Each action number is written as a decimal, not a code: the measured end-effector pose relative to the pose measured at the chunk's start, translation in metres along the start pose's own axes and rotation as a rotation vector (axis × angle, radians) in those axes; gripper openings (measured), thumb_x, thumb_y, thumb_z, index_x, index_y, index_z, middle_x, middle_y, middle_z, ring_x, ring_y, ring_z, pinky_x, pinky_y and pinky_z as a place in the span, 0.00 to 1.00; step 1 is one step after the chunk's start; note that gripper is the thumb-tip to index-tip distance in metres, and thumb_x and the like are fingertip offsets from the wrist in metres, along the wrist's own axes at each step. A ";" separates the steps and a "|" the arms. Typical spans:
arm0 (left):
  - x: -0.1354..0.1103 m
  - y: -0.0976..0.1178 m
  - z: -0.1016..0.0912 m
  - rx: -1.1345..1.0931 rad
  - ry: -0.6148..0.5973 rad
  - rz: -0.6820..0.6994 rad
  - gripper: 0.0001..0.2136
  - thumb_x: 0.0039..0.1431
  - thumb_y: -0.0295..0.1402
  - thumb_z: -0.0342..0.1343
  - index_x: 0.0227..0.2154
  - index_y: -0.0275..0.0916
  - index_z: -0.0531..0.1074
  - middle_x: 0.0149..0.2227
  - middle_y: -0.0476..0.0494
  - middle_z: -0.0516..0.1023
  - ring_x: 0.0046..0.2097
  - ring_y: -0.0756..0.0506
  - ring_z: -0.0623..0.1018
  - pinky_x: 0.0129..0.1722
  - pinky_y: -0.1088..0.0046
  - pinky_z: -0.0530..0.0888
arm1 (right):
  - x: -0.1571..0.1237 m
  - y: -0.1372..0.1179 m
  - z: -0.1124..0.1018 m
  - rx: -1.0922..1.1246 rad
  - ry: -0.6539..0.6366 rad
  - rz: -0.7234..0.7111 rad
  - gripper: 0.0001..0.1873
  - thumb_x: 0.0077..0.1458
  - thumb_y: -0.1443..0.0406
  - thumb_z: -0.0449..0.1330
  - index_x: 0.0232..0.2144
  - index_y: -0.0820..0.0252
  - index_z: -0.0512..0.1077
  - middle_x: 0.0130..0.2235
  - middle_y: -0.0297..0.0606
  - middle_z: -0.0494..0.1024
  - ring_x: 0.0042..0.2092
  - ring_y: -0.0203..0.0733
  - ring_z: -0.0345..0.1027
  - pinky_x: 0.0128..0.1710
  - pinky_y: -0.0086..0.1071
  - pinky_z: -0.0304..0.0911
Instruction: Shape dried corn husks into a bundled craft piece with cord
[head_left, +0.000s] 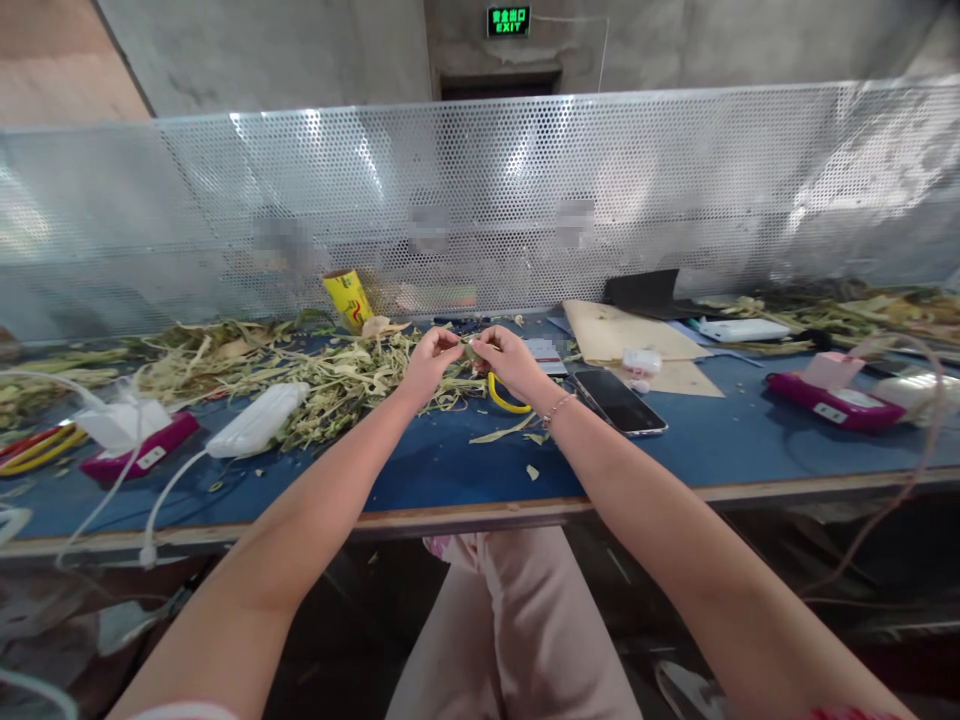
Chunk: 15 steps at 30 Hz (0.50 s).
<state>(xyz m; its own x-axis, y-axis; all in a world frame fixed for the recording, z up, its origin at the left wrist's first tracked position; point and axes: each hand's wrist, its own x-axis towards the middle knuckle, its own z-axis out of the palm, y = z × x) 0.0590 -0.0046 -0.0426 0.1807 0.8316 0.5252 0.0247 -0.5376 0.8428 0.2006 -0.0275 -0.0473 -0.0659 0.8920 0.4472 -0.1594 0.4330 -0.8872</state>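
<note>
My left hand (433, 362) and my right hand (511, 362) meet above the blue table, fingertips pinched together. Between them is a small green plant piece (469, 352), mostly covered by the fingers. Just left of and beneath my left hand spreads a heap of dried plant stems and leaves (337, 385). A yellow loop-shaped handle (504, 398) lies below my right hand, its other end hidden. Beside my right wrist is a black-screened phone (619, 402). Behind that hand lies a small white card (546, 356).
A perforated metal screen (495, 200) stands along the table's back. A yellow container (349, 298), brown paper (637, 335) and a white bottle (642, 361) lie before it. Purple power strips (834, 402) sit on both sides. A white power bank (256, 420) trails a cable over the front edge.
</note>
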 end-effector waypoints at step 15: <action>-0.008 0.026 0.012 -0.567 0.076 -0.483 0.06 0.45 0.22 0.56 0.22 0.36 0.64 0.20 0.50 0.71 0.25 0.53 0.72 0.37 0.71 0.72 | 0.002 0.003 -0.005 -0.127 0.003 -0.036 0.13 0.45 0.58 0.58 0.33 0.60 0.68 0.30 0.34 0.71 0.29 0.32 0.65 0.29 0.28 0.65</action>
<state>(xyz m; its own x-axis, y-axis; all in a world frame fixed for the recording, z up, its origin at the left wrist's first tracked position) 0.0701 -0.0265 -0.0264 0.2089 0.9754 0.0710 -0.4302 0.0265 0.9024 0.2053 -0.0237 -0.0497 -0.0597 0.8760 0.4786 -0.0354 0.4773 -0.8780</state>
